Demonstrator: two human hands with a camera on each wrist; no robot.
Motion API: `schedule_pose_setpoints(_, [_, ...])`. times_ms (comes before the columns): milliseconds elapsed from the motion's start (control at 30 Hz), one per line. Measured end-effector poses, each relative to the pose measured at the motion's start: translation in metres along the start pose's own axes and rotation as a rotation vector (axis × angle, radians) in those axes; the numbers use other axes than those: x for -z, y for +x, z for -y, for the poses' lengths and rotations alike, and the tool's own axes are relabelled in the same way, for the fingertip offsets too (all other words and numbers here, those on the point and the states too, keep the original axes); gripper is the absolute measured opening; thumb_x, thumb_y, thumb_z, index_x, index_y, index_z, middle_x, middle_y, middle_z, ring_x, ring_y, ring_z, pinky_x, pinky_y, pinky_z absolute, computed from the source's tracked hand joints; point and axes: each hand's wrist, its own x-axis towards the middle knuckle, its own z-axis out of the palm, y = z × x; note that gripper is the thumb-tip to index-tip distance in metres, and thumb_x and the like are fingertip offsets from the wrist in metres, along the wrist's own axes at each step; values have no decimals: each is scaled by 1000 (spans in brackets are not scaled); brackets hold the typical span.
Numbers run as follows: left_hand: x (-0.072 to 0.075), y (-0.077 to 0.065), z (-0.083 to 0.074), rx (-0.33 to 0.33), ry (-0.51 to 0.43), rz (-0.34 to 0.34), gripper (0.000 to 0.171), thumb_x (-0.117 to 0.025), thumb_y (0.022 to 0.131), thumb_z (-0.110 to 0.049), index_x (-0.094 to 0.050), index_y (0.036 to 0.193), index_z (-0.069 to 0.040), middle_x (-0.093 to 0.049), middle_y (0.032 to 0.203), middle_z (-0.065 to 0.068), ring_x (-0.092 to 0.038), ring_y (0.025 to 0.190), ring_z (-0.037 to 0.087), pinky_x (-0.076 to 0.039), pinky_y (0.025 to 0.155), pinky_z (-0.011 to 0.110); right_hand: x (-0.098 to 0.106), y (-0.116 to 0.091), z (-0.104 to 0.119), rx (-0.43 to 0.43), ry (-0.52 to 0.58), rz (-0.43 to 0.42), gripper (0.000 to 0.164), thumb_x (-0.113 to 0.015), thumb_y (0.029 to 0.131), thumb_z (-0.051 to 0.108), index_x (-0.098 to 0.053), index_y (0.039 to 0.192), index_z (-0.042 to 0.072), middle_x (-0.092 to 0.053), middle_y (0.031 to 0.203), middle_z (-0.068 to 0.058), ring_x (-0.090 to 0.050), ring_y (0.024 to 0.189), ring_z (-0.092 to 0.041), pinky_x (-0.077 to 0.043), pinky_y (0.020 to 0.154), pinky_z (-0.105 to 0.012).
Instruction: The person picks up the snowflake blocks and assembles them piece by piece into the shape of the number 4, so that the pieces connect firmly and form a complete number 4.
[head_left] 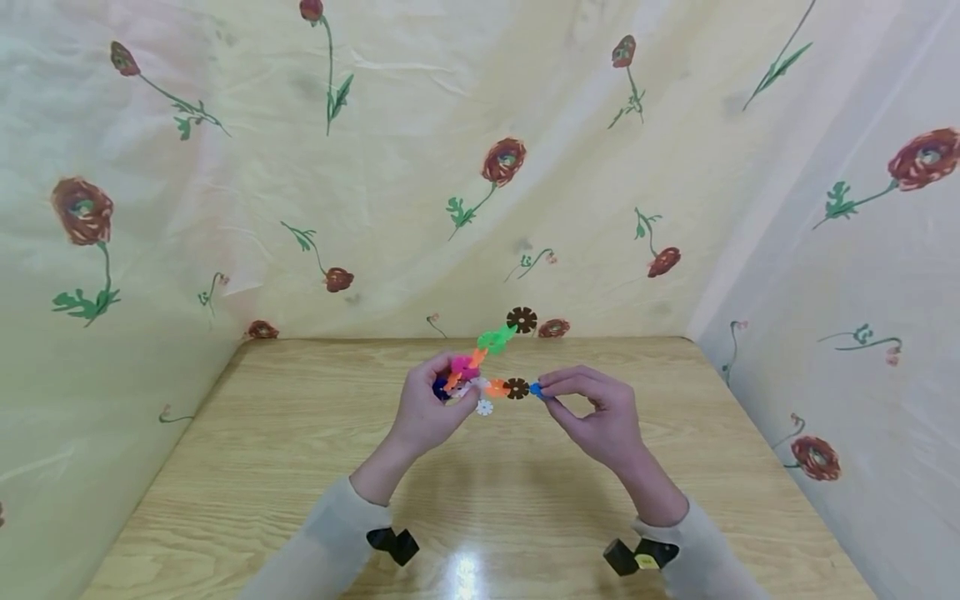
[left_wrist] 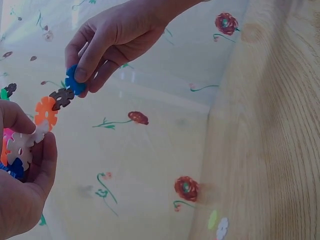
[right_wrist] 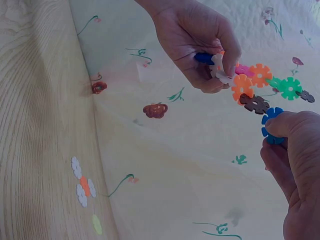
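Note:
A branching chain of notched plastic snowflake discs hangs between both hands, above the table. My left hand (head_left: 426, 412) pinches its white disc (left_wrist: 20, 150) between thumb and fingers, with a dark blue disc (left_wrist: 15, 169) against the palm side. From there an orange disc (right_wrist: 242, 88) and a brown disc (right_wrist: 256, 104) lead to a blue disc (right_wrist: 272, 126). My right hand (head_left: 603, 412) pinches that blue disc, which touches the brown one. The other branch runs through a pink disc (head_left: 463, 367) and green discs (head_left: 492, 342) to a brown end disc (head_left: 522, 320).
On the wooden table (head_left: 300, 467) lie white discs (right_wrist: 81, 195) around an orange disc (right_wrist: 85, 186), with a yellow-green disc (right_wrist: 97, 224) beside them. Flowered cloth (head_left: 405, 167) stands behind the table and along its sides.

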Motion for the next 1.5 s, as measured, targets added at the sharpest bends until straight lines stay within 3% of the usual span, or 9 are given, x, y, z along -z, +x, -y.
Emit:
schedule_pose_setpoints(233, [-1, 0, 3, -6, -11, 10, 19, -71, 90, 8, -68, 109, 9, -70, 100, 25, -63, 81, 7, -59, 74, 16, -2, 1, 0, -5, 0, 9, 36, -80, 73, -25, -81, 92, 5, -80, 95, -17, -77, 97, -7, -61, 89, -16])
schedule_pose_setpoints(533, [-1, -1, 3, -40, 0, 30, 19, -71, 88, 7, -70, 106, 5, -71, 100, 23, -65, 83, 7, -61, 76, 19, 3, 2, 0, -33, 13, 52, 39, -81, 71, -27, -83, 91, 6, -82, 94, -18, -76, 101, 1, -62, 87, -17])
schedule_pose_setpoints(800, [-1, -1, 2, -10, 19, 59, 22, -74, 87, 4, -70, 109, 6, -72, 103, 21, -67, 86, 8, -61, 79, 20, 6, 3, -1, 8, 59, 73, 43, -81, 67, -30, -85, 91, 5, -82, 92, -18, -77, 99, 1, -62, 81, -17])
schedule_pose_setpoints(1200, [-2, -1, 2, -29, 3, 48, 19, -72, 87, 4, -70, 106, 3, -72, 100, 21, -66, 83, 7, -61, 76, 21, 4, 6, -2, 32, 33, 62, 42, -82, 67, -29, -84, 92, 5, -82, 93, -18, -78, 101, 0, -62, 84, -17])
schedule_pose_setpoints(1267, [-1, -1, 2, -27, 4, 42, 20, -71, 88, 5, -70, 108, 4, -72, 100, 21, -66, 83, 7, -61, 76, 20, 2, 7, -3, 5, 7, 58, 40, -82, 70, -25, -84, 96, 5, -82, 95, -17, -77, 101, 1, -62, 85, -17])
schedule_pose_setpoints(1367, [1, 0, 0, -23, 7, 18, 20, -71, 88, 6, -70, 108, 7, -71, 100, 22, -66, 83, 6, -61, 76, 19, -3, 8, -6, -105, -42, 68, 36, -83, 77, -18, -82, 106, 3, -82, 103, -17, -77, 102, -2, -62, 87, -17])
schedule_pose_setpoints(1500, [5, 2, -2, -11, 9, -17, 19, -71, 88, 7, -69, 108, 8, -72, 99, 24, -68, 82, 5, -60, 76, 18, -16, 2, -24, -301, -113, 170, 28, -84, 86, -5, -78, 112, 3, -81, 107, -13, -80, 101, -18, -65, 87, -28])
